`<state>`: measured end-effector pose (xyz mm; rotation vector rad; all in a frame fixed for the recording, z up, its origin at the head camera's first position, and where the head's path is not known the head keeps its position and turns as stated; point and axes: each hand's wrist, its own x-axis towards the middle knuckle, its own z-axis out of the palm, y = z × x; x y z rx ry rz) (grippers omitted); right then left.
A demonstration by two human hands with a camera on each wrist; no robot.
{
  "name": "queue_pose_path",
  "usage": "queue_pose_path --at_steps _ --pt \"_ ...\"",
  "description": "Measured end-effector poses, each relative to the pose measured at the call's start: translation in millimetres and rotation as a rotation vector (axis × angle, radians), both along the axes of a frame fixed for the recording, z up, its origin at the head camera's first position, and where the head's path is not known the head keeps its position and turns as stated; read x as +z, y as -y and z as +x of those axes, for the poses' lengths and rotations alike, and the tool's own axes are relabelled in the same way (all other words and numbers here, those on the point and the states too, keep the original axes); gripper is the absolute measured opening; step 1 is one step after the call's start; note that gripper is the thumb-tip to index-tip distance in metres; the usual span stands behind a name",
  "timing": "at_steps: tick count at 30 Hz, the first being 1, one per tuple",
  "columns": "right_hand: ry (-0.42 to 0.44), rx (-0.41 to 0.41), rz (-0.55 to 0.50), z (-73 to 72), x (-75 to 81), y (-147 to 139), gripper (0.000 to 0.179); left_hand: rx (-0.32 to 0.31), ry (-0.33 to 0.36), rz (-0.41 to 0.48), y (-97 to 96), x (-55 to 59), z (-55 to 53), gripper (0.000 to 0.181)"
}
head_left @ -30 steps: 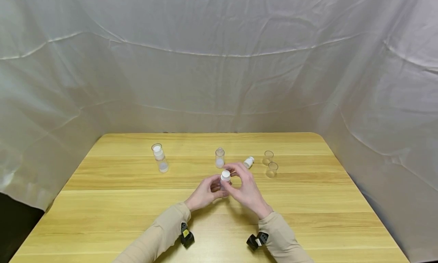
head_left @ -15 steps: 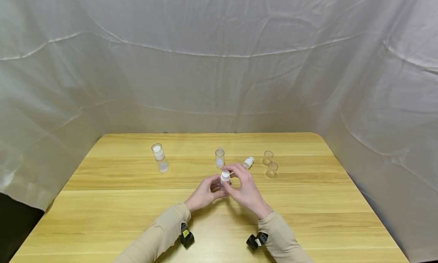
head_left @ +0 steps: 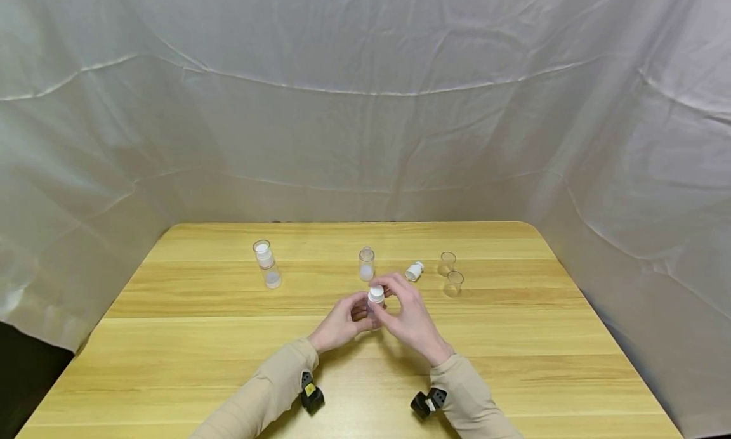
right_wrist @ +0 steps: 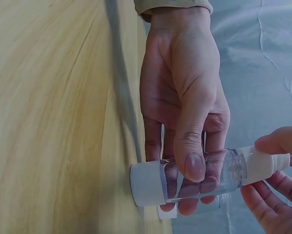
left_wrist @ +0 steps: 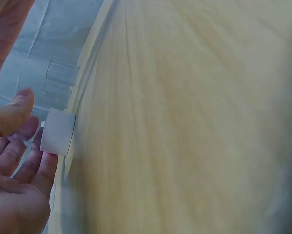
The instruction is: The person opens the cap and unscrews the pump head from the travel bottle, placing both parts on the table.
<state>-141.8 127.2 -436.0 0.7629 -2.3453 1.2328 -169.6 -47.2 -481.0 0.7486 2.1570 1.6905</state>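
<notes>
Over the middle of the table a small clear pump bottle (right_wrist: 226, 178) with a white base (right_wrist: 148, 184) is held upright between both hands. My left hand (head_left: 341, 323) grips the clear body, thumb on one side and fingers behind, as the right wrist view shows. With thumb and fingers my right hand (head_left: 410, 313) pinches the white pump top (head_left: 376, 293) at the bottle's neck. In the left wrist view the white base (left_wrist: 58, 131) shows beside the left fingers. Just behind the hands stands another clear bottle (head_left: 367, 265) without a pump top.
A white pump top (head_left: 415, 271) lies on its side right of the standing bottle. Farther right are two clear caps, one (head_left: 447, 263) behind the other (head_left: 454, 283). At the left stands a capped pump bottle (head_left: 266, 262). Grey cloth (head_left: 365, 141) hangs around the table (head_left: 200, 363).
My right fingers have shifted very slightly to the left around the pump top. My left hand and the bottle stay in place.
</notes>
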Motion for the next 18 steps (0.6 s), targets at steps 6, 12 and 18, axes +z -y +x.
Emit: queue_pose_path --at_steps 6,12,18 --pt "-0.012 0.01 -0.011 -0.7 -0.7 -0.3 0.041 0.001 0.004 -0.007 0.5 0.4 0.4 0.048" --pt "-0.025 -0.002 -0.021 -2.2 -2.1 0.0 0.043 0.007 0.014 -0.005 0.6 -0.2 0.4 0.049" --pt "-0.005 -0.003 -0.009 -1.1 -1.6 0.5 0.041 0.009 0.011 -0.011 0.0 -0.4 0.3 0.047"
